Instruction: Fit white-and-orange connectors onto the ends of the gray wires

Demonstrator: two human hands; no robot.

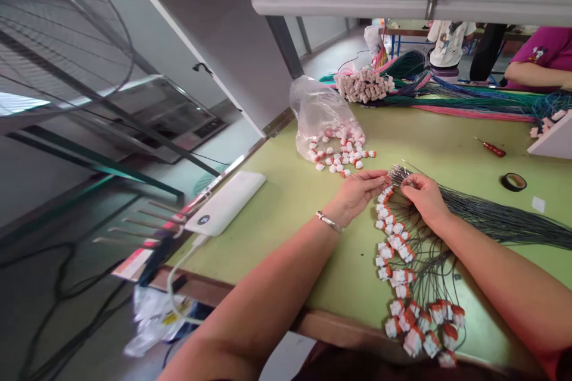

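My left hand (357, 191), wearing a silver bracelet, is closed in a pinch at the fingertips, where a bit of orange from a small connector shows; most of it is hidden. Close beside it, my right hand (423, 195) pinches a thin dark wire near the bare metal ends of a wire bundle (504, 214). This bundle runs off to the right across the bench. Below my hands, a row of white-and-orange connectors (395, 243) with dark wires attached curves down toward the front edge. More wired connectors (422, 324) lie clustered there.
A clear plastic bag (317, 108) spills loose connectors (342, 158) onto the green bench (277, 214). A white power bank (230, 202) lies at the left edge. Right are a red-handled tool (491, 147) and black tape (513, 182). Coloured wires (469, 101) lie behind; a person's arm (538, 74) shows beyond.
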